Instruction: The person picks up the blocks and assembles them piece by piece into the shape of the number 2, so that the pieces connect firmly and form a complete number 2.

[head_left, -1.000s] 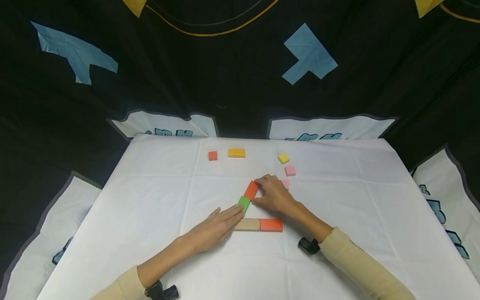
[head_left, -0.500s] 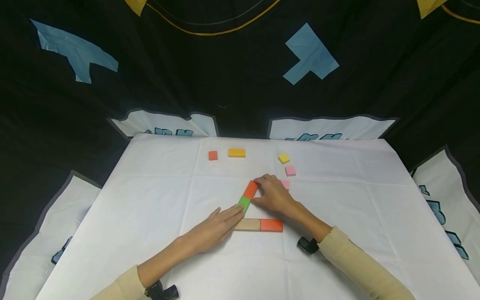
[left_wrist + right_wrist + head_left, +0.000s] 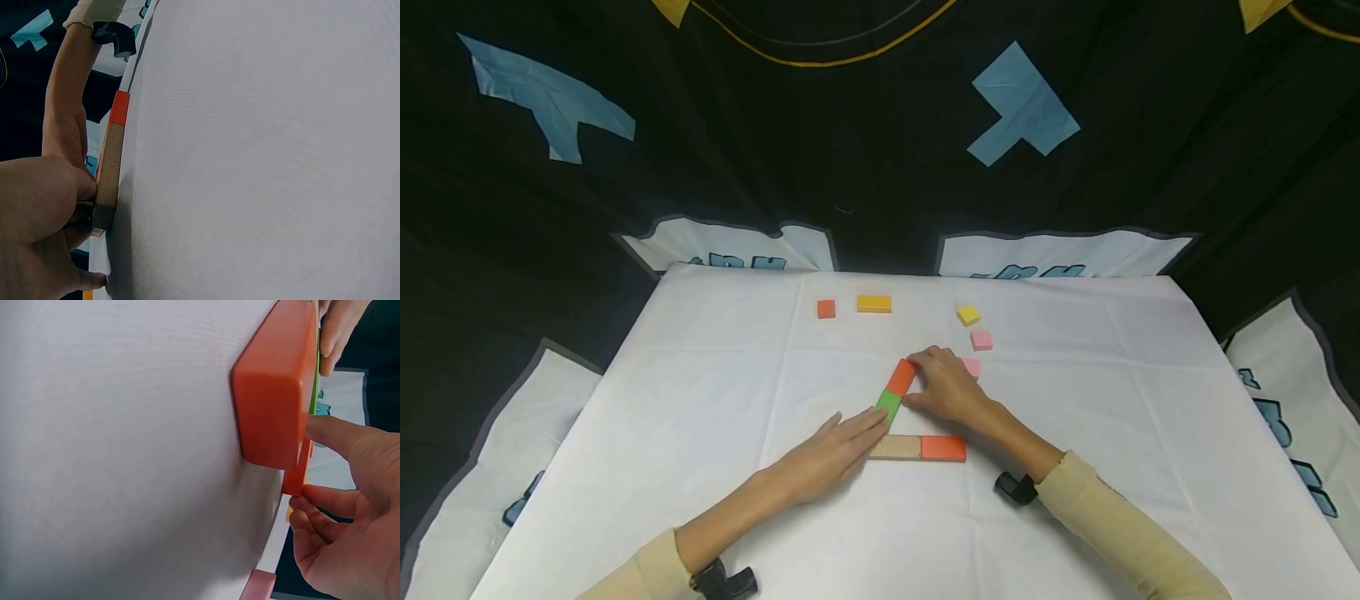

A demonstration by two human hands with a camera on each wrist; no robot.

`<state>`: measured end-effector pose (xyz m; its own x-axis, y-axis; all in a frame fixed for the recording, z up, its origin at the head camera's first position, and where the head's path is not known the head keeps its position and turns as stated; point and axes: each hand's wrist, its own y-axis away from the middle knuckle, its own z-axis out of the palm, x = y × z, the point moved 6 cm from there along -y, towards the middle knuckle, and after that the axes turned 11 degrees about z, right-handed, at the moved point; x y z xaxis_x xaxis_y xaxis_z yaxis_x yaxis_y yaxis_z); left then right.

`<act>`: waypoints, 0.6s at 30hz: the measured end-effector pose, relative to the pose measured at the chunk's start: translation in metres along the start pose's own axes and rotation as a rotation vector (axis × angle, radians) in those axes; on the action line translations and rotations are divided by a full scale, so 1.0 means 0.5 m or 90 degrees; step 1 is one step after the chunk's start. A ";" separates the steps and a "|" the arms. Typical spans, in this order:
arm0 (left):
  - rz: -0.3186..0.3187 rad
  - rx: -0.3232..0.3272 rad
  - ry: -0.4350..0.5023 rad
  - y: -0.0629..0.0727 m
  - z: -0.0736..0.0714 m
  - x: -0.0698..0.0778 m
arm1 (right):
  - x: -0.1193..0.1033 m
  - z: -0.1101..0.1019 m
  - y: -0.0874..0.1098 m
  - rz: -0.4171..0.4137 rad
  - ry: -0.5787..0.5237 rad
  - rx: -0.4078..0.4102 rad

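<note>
head view, middle of the frame: the slanting orange block (image 3: 900,377) lies end to end with the green block (image 3: 888,405), its long axis running lower left to upper right. the right hand (image 3: 951,387) is nearer, coming from the right, thumb and forefinger curled about the orange one's right side and upper end. the left hand (image 3: 835,458), lower left, rests straight fingers over the green block's lower end.
</note>
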<state>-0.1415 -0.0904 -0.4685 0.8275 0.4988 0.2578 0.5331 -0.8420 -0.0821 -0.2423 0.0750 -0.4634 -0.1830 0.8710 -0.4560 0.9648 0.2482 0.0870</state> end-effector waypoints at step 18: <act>-0.006 0.000 0.015 0.000 -0.002 0.001 | 0.056 -0.074 0.025 0.034 -0.113 0.015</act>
<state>-0.1414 -0.0905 -0.4673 0.8178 0.5020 0.2814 0.5413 -0.8371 -0.0796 -0.2424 0.1181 -0.4423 -0.0963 0.7935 -0.6009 0.9768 0.1913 0.0961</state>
